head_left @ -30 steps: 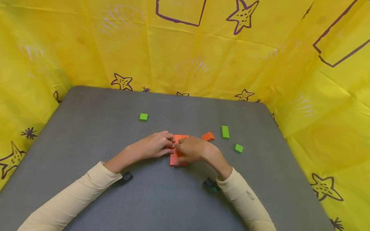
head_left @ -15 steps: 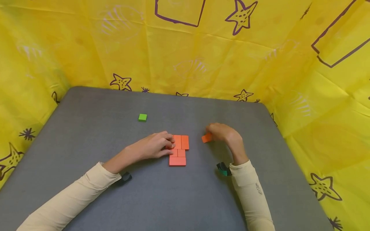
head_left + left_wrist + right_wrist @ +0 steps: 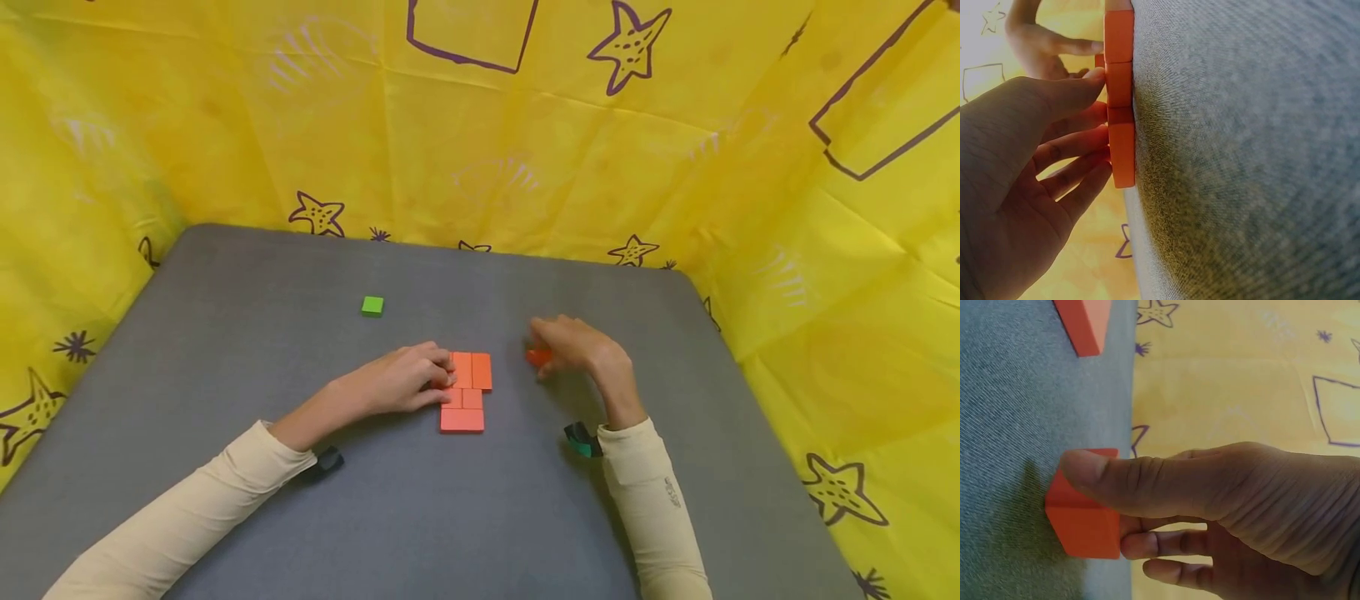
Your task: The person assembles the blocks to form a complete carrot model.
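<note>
Here the right hand point(image 3: 577, 343) pinches 1 orange block point(image 3: 1084, 530), sleeve print point(image 3: 672, 492) unreadable.

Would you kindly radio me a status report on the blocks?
Left grip touching arranged orange rectangular blocks. Right grip pinching separate angular orange block. Small green rectangular block beyond, not between grips.

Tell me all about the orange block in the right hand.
The orange block looks smooth, with flat faces and a ridge where two meet; its material is unclear. The right hand holds it, thumb across one face. It is apart from and right of the grouped orange-red blocks; whether it touches the table is unclear.
</note>
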